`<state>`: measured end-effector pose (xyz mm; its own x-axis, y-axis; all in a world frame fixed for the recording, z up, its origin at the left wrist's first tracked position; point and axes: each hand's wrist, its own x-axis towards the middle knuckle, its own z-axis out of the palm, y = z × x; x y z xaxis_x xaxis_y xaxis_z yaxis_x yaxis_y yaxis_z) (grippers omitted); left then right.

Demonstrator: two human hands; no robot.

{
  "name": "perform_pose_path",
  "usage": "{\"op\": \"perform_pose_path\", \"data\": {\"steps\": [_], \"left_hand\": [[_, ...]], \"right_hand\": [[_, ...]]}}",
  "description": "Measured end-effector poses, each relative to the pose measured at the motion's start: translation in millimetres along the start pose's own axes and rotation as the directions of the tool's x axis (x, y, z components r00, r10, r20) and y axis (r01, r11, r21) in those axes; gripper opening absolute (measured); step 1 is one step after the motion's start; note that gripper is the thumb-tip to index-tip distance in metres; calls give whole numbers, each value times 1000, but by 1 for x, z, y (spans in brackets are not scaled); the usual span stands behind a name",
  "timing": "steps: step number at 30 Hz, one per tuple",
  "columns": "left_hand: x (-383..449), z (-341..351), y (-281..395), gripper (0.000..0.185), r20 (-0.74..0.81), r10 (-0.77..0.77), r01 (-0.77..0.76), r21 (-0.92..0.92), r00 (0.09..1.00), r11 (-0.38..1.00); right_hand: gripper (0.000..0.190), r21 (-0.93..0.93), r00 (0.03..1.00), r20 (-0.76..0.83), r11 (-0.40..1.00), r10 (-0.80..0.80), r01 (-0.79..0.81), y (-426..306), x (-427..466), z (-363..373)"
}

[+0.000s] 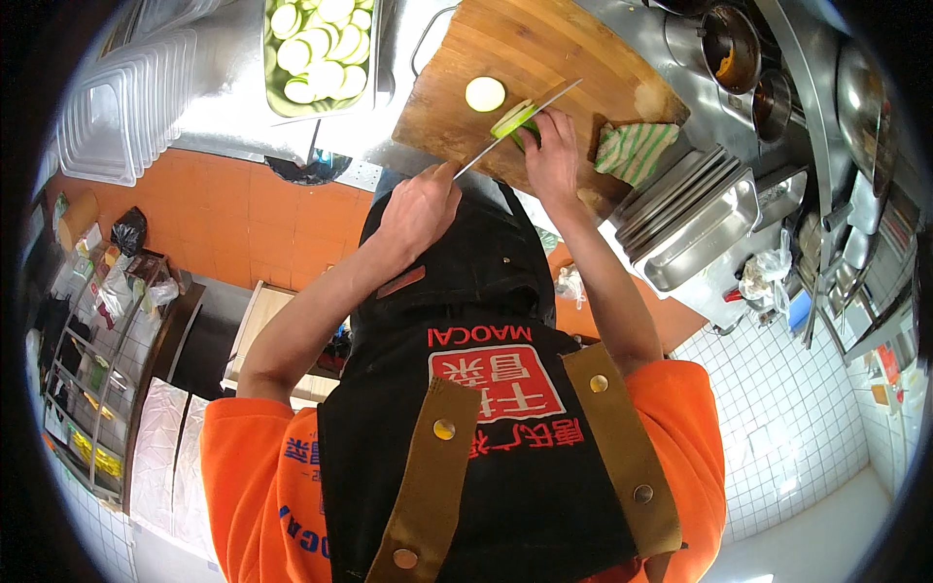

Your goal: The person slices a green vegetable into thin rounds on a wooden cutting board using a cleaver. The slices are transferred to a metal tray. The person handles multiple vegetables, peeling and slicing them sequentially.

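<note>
My left hand grips a kitchen knife, its handle hidden in my fist. The blade is seen nearly edge-on and slants across a wooden cutting board. Against the blade's far-left side lean thin slices of a green-skinned squash, likely zucchini. My right hand holds the uncut piece on the other side of the blade, fingertips close to the steel. Most of that piece is hidden by the fingers. One round pale slice lies flat on the board, apart from the others.
Left of the board, a metal pan holds many slices. Stacked clear plastic containers stand farther left. A green-striped cloth touches the board's right corner, beside stacked steel trays. Pots stand at far right.
</note>
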<state>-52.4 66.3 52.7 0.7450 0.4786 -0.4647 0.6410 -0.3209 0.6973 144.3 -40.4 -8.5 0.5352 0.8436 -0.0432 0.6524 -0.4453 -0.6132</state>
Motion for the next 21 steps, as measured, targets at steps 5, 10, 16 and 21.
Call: {"op": "perform_pose_path", "data": {"steps": [5,10,16,21], "left_hand": [[-11,-3,10,23,-5,-9,9,-32,1000,999],[0,8,7,21,61,-51,48,47,997,998],[45,50,-21,19,59,-97,94,52,994,994],[57,35,-17,19,84,-110,102,102,990,990]], "right_hand": [[23,5,1000,-2,1000,16,-16,-4,0,-1],[24,15,1000,-26,1000,14,-14,0,-1,2],[24,20,999,-7,999,41,-41,0,-2,3],[23,25,999,-15,998,52,-51,1,-1,1]]}}
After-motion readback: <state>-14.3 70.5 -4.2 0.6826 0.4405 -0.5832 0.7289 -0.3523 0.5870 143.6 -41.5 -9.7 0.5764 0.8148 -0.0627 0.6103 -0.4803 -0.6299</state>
